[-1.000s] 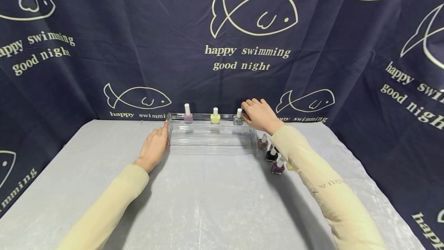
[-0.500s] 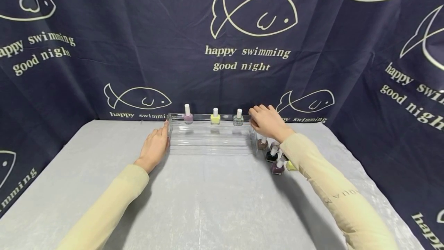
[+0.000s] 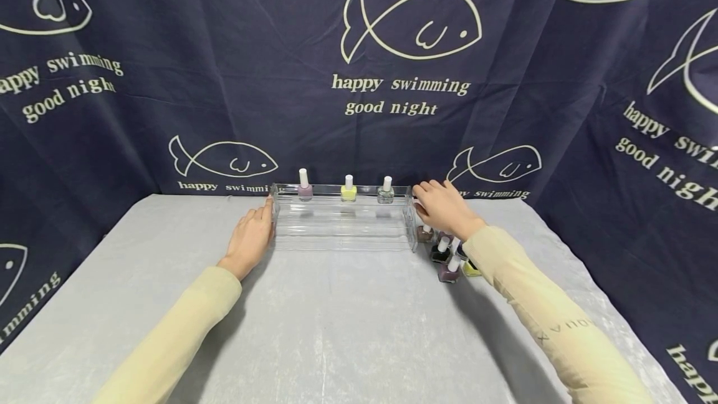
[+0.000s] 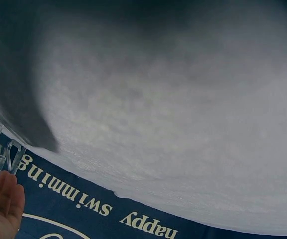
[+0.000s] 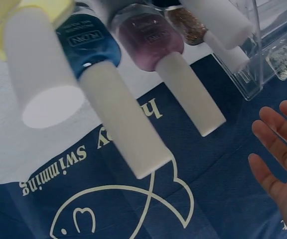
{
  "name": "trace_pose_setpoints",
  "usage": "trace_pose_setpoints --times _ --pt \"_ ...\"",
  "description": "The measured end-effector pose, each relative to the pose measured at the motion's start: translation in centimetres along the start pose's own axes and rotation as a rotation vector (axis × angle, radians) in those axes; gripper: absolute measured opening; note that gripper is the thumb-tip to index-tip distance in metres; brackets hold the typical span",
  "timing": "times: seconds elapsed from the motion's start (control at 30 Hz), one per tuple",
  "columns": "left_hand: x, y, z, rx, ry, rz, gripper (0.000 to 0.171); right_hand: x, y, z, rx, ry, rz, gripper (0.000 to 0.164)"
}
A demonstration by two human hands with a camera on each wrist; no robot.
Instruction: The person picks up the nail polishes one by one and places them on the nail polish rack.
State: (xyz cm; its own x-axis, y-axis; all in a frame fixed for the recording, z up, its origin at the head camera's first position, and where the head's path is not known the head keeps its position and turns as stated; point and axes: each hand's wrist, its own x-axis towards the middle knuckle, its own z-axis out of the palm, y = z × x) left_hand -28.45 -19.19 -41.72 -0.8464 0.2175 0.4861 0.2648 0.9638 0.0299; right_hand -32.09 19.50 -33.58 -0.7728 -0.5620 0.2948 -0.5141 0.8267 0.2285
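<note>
A clear tiered display rack stands at the back of the table. Its top tier carries three nail polish bottles: lilac, yellow and glittery grey-green. Extended fingers of my left hand touch the rack's left end; in the left wrist view this hand lies against the clear plastic. My right hand is just beyond the rack's right end, above loose bottles. In the right wrist view its fingers are loosely spread, with nothing held.
Several nail polish bottles cluster on the table right of the rack, including brown, black, dark purple and yellow. A teal bottle shows in the right wrist view. Navy fish-print cloth hangs behind the table.
My right hand has moved right and slightly down, away from the grey-green bottle, to outside the rack's end. The left hand has stayed at the rack's left end.
</note>
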Motion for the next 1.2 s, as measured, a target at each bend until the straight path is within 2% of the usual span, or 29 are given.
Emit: trace_pose_setpoints --times 0.3,0.53,0.97,1.2 --pt "0.0 0.0 -0.1 0.000 0.002 0.004 0.058 -1.0 0.3 0.8 -0.003 -0.039 0.006 0.014" --pt "0.0 0.0 0.0 0.007 -0.006 -0.007 0.059 -1.5 0.5 1.7 -0.017 -0.050 -0.005 0.006" --pt "-0.1 0.0 0.0 0.004 -0.001 0.000 0.057 -2.1 0.5 2.5 -0.011 -0.049 -0.028 0.012" --pt "0.0 0.0 -0.1 0.011 -0.017 -0.009 0.057 -2.3 0.5 2.9 -0.032 -0.062 -0.041 0.009"
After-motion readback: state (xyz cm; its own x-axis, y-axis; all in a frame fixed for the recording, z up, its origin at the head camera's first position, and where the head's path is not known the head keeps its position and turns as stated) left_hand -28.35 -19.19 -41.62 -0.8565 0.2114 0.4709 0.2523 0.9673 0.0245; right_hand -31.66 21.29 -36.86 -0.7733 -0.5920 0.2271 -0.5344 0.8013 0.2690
